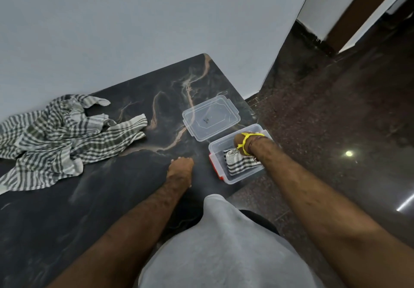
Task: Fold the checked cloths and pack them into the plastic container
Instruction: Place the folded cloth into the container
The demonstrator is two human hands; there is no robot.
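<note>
The right hand [239,145] is reaching down into the plastic container [237,177], and its grip is resting on top of the folded checked cloth [240,163] lying inside; the fingers are hidden behind the wrist, so it cannot be told whether they are pinching the cloth or only pressing it. A yellow band [245,142] is sitting around that wrist. The container is standing at the right edge of the counter [94,209], with red clips showing on its near-left wall. The clear lid [210,117] is lying flat just beyond it, touching or nearly touching its far corner, and is carrying a small dark mark that cannot be read. The left hand [180,168] is resting knuckles-up on the counter, its fingers curled under and holding nothing, near the container's left side. A heap of unfolded checked cloths [56,137] is lying well apart on the left.
</note>
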